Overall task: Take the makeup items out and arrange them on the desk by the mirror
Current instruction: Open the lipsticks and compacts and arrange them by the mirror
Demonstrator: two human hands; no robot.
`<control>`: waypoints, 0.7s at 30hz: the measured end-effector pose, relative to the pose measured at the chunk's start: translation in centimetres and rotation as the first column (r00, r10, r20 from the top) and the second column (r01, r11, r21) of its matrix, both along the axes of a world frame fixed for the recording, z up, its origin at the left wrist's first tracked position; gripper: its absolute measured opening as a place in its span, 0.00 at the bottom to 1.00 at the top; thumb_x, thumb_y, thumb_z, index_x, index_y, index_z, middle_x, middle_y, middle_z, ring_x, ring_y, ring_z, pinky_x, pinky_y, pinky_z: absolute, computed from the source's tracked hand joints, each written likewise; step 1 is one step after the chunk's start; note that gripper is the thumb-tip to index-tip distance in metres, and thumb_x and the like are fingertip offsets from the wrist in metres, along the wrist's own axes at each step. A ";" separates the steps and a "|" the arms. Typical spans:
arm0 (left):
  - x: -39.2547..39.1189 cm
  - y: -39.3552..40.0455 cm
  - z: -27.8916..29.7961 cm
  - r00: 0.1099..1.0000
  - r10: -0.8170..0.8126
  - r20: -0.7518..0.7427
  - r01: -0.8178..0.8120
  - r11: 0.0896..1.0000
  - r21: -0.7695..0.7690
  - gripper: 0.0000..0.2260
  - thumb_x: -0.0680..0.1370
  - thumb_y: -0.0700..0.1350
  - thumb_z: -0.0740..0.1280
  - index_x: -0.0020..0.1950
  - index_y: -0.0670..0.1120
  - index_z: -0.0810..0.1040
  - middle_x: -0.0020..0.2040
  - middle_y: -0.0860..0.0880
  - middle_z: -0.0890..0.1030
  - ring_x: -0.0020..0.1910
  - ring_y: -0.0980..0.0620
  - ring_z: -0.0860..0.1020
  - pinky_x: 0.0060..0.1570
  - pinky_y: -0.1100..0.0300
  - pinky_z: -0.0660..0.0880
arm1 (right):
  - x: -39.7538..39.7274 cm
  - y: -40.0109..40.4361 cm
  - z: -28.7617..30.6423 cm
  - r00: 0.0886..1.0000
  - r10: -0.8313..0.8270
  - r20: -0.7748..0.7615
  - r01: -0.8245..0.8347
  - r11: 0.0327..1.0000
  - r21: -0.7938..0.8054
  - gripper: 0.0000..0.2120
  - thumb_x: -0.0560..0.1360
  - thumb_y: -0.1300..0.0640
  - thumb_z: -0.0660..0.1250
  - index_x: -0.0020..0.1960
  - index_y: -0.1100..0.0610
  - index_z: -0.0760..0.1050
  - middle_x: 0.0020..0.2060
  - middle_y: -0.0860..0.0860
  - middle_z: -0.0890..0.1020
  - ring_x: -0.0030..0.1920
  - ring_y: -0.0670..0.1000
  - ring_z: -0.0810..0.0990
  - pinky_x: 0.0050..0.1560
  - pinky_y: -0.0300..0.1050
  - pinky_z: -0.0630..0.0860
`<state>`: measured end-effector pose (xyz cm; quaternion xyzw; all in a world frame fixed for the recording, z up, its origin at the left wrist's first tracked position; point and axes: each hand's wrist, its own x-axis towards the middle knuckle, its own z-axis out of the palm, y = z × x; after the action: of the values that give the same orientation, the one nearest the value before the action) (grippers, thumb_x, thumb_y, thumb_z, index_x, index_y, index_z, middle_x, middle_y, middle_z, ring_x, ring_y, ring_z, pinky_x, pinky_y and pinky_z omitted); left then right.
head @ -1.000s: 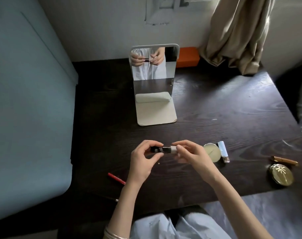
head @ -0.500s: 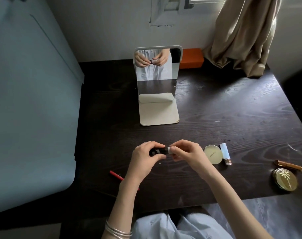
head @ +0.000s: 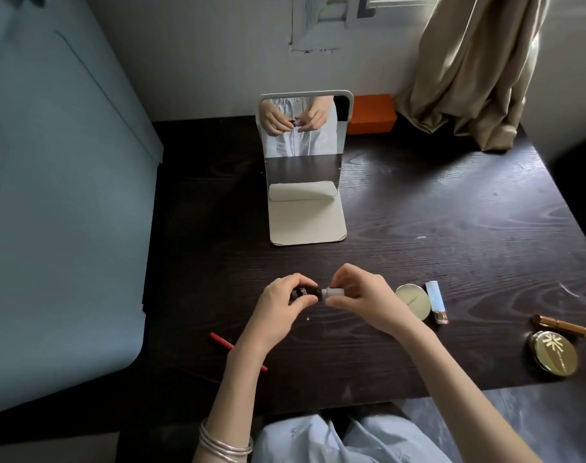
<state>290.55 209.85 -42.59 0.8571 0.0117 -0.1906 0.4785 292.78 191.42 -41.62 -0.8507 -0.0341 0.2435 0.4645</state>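
Nearest to me, silver bangles [head: 225,444] ring my left wrist, above a pale blue garment [head: 335,439] in my lap. A red pencil [head: 237,350] lies on the dark table [head: 418,228], partly hidden under my left forearm. Just above the table, both my hands meet on one small tube [head: 318,292]. My left hand [head: 278,310] has its grip curled tight round the dark end, thumb and fingers closed on it. My right hand [head: 368,300] pinches the pale, translucent end between thumb and fingertips, its grip equally closed. The tube lies level between them; I cannot tell whether cap and body are joined or slightly apart.

Right of my right hand sits a round cream compact [head: 413,300], with a white lipstick tube [head: 436,301] just beside it. Further right, near the table's front edge, a gold compact [head: 552,357] lies flat, and a bronze tube [head: 560,325] rests just behind it.

Beyond my hands, the mirror [head: 303,128] stands upright on its folded beige base, reflecting both hands. An orange box [head: 370,118] sits behind it on the right, against the wall, next to a beige curtain [head: 478,68].
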 end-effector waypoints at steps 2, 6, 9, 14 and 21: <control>0.3 0.3 0.0 1.000 -0.010 0.002 0.010 1.000 0.025 0.07 0.77 0.46 0.66 0.55 0.52 0.78 0.49 0.53 0.77 0.49 0.57 0.74 0.47 0.66 0.69 | 0.4 0.0 -0.1 0.998 0.031 0.060 -0.027 0.997 -0.068 0.17 0.66 0.59 0.76 0.39 0.44 0.69 0.38 0.47 0.81 0.41 0.47 0.80 0.45 0.44 0.76; 0.7 1.1 0.2 0.991 0.125 -0.055 -0.127 0.991 -0.031 0.08 0.81 0.46 0.59 0.56 0.49 0.75 0.47 0.53 0.78 0.47 0.56 0.76 0.44 0.68 0.70 | 1.2 -1.0 0.1 0.988 -0.060 0.144 0.070 0.995 -0.066 0.18 0.64 0.61 0.77 0.38 0.43 0.70 0.37 0.44 0.81 0.41 0.44 0.81 0.44 0.36 0.74; 0.9 1.1 0.7 0.953 0.283 -0.108 -0.297 0.945 -0.139 0.10 0.80 0.50 0.58 0.56 0.48 0.74 0.44 0.53 0.76 0.44 0.56 0.75 0.40 0.69 0.72 | 1.4 -1.5 0.2 0.981 -0.176 0.077 0.170 0.983 0.073 0.15 0.65 0.62 0.76 0.40 0.48 0.73 0.37 0.44 0.82 0.39 0.40 0.81 0.41 0.30 0.72; 0.7 0.0 1.1 0.910 0.367 -0.192 -0.414 0.812 -0.411 0.16 0.65 0.51 0.74 0.47 0.47 0.73 0.41 0.52 0.75 0.42 0.55 0.75 0.52 0.57 0.75 | 0.1 -0.6 0.1 0.948 -0.251 -0.198 0.313 0.856 0.411 0.10 0.68 0.60 0.74 0.47 0.57 0.76 0.43 0.51 0.83 0.45 0.46 0.81 0.49 0.39 0.75; 0.4 -1.3 1.4 0.904 0.380 -0.197 -0.428 0.779 -0.458 0.08 0.71 0.42 0.73 0.44 0.51 0.76 0.48 0.49 0.81 0.50 0.54 0.78 0.52 0.62 0.73 | -1.1 -0.1 -0.3 0.885 -0.180 -0.429 0.410 0.739 0.535 0.12 0.67 0.54 0.70 0.49 0.57 0.77 0.44 0.53 0.85 0.48 0.48 0.82 0.51 0.41 0.76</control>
<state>290.91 208.56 -41.24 0.6746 0.1687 -0.1202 0.7085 291.66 191.35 -41.94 -0.5906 0.1096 0.2879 0.7458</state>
